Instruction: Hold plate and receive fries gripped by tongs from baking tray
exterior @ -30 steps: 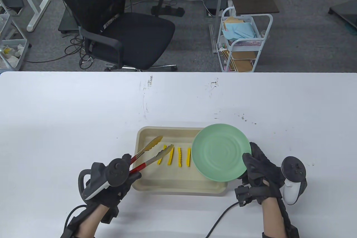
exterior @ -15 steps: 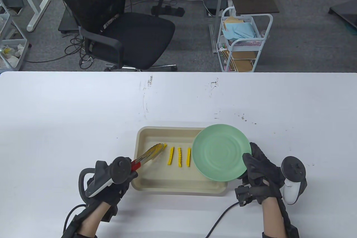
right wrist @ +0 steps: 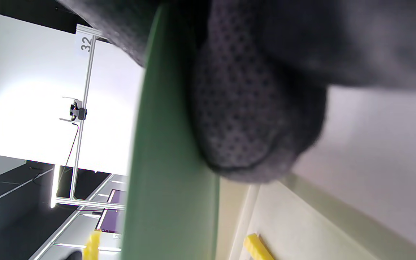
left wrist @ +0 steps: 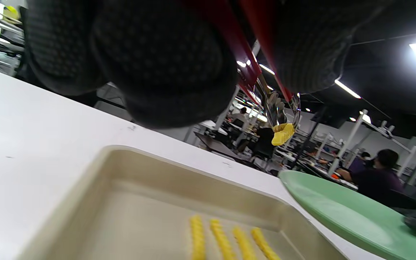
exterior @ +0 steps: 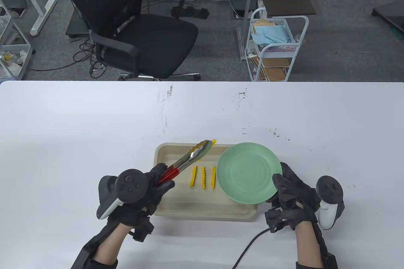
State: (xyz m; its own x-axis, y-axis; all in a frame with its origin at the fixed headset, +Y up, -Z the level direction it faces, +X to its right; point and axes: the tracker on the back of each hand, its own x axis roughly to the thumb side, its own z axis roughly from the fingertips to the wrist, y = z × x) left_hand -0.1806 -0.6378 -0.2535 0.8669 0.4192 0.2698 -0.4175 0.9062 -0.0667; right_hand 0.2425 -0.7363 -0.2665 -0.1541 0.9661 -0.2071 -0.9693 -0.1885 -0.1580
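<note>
While a black chair (exterior: pixel 126 26) sits behind the white desk (exterior: pixel 79 130), the tray (exterior: pixel 164 155) holds three fries (exterior: pixel 203 177); left hand (exterior: pixel 148 187) squeezes tongs (exterior: pixel 186 160) pinching one fry (exterior: pixel 214 140), right hand (exterior: pixel 292 193) grips the green plate (exterior: pixel 249 172) over the tray's right end.

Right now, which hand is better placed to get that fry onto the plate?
Left. The left hand grips the tongs, which pinch a fry above the tray. The right hand only holds the plate.

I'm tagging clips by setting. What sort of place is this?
Probably an office or lab, not a kitchen: a black office chair, a rolling cart of papers, and floor cables behind the white table.
</note>
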